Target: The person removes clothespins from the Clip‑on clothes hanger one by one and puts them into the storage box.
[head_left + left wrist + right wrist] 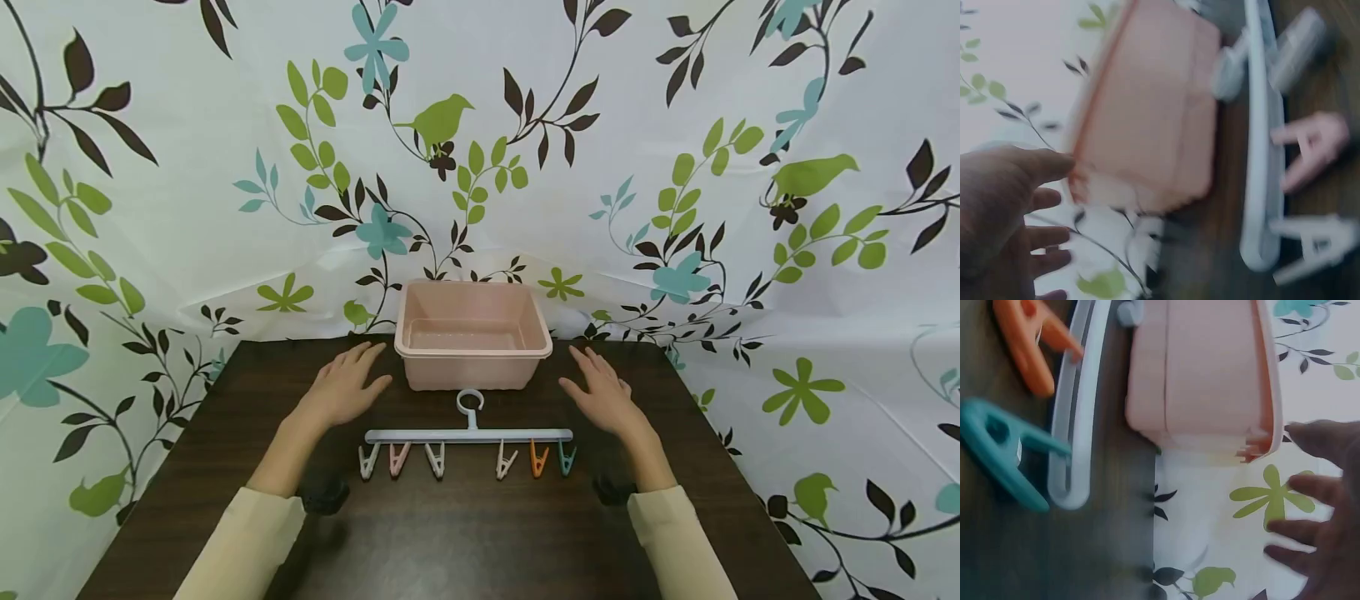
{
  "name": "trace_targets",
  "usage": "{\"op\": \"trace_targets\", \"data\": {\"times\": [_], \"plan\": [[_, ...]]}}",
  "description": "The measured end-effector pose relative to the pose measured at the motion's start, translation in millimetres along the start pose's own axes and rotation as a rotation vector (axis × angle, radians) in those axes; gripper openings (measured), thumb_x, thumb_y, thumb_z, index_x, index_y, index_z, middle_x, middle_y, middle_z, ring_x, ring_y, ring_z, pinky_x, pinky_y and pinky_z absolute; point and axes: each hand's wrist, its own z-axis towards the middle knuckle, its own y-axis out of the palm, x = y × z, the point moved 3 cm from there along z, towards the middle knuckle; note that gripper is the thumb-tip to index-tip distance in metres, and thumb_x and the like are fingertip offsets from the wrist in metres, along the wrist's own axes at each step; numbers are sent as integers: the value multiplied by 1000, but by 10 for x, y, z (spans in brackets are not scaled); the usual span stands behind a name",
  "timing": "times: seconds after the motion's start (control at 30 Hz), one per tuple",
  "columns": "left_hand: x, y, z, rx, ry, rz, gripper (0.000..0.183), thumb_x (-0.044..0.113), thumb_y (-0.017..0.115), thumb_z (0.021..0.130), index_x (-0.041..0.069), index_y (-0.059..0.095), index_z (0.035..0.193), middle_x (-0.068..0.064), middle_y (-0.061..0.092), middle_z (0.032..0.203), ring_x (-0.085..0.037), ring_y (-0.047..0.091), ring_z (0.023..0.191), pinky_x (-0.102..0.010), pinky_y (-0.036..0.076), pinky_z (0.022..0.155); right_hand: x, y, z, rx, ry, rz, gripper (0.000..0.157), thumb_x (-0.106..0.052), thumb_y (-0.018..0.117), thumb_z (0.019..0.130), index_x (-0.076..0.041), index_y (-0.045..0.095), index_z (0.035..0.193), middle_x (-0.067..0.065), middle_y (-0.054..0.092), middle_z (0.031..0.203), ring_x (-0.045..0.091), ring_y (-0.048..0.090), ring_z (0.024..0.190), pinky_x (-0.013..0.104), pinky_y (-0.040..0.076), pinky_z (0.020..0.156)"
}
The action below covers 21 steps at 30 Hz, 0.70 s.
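Observation:
A pink plastic basin (472,367) stands at the back of the table. My left hand (345,387) is just left of it with fingers spread, holding nothing. On the basin's other side my right hand (602,393) is likewise spread and holds nothing. Between my forearms lies a pale blue hanger bar (468,436) with a round hook (470,401). Several clothespins sit along its near edge: white ones, a pink clothespin (399,459), an orange clothespin (537,458) and a teal clothespin (566,458). Both wrist views show the basin's side beyond the fingers, the left one blurred.
The dark wooden table (465,533) ends just behind the basin. A white cloth (480,225) printed with leaves, birds and flowers hangs behind the table and along both sides. Dark straps or devices (326,497) show at the wrists.

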Motion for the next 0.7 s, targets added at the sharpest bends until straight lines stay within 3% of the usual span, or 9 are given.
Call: {"op": "trace_targets", "data": {"times": [0.1, 0.17, 0.27, 0.37, 0.43, 0.57, 0.7], "plan": [[152, -21, -52, -25, 26, -29, 68, 45, 52, 113, 12, 34, 169, -25, 40, 169, -52, 39, 154, -78, 28, 119, -14, -19, -73, 80, -39, 70, 66, -46, 56, 112, -19, 36, 168, 20, 45, 168, 48, 43, 153, 79, 33, 115], [231, -18, -79, -42, 24, -24, 63, 45, 53, 113, 14, 40, 166, -21, 51, 163, -47, 53, 147, -74, 39, 114, -21, -27, -113, 126, -57, 124, 57, -40, 60, 112, -18, 45, 163, 17, 60, 154, 46, 56, 142, 72, 43, 110], [321, 40, -105, -55, -9, -3, 53, 42, 57, 112, 16, 53, 158, -14, 68, 146, -37, 73, 118, -65, 55, 95, -31, -1, -158, 134, -91, 152, 47, -34, 63, 111, -15, 57, 153, 14, 71, 137, 42, 65, 129, 66, 49, 104], [365, 166, -118, -58, -49, 21, 43, 37, 63, 110, 16, 63, 148, -9, 77, 126, -26, 74, 87, -55, 57, 74, -25, 65, -185, 95, -113, 153, 37, -30, 66, 110, -14, 66, 143, 11, 75, 130, 37, 68, 125, 65, 51, 103], [372, 282, -125, -61, -69, 36, 39, 33, 66, 108, 16, 67, 143, -8, 78, 124, -25, 73, 84, -54, 57, 72, -9, 127, -195, 63, -118, 139, 32, -28, 67, 109, -15, 69, 139, 9, 76, 128, 34, 70, 123, 64, 53, 103], [371, 510, -138, -101, -81, 60, 32, 29, 70, 106, 16, 72, 136, -9, 77, 126, -31, 76, 97, -57, 58, 77, 13, 273, -195, 10, -124, 116, 29, -25, 69, 107, -14, 72, 134, 7, 77, 125, 31, 71, 118, 61, 55, 101], [373, 645, -128, -136, -76, 71, 29, 26, 70, 106, 15, 73, 133, -8, 78, 123, -30, 76, 98, -53, 59, 74, 20, 440, -176, -39, -131, 81, 29, -22, 70, 106, -11, 73, 132, 6, 77, 126, 30, 72, 119, 58, 55, 102]]}}
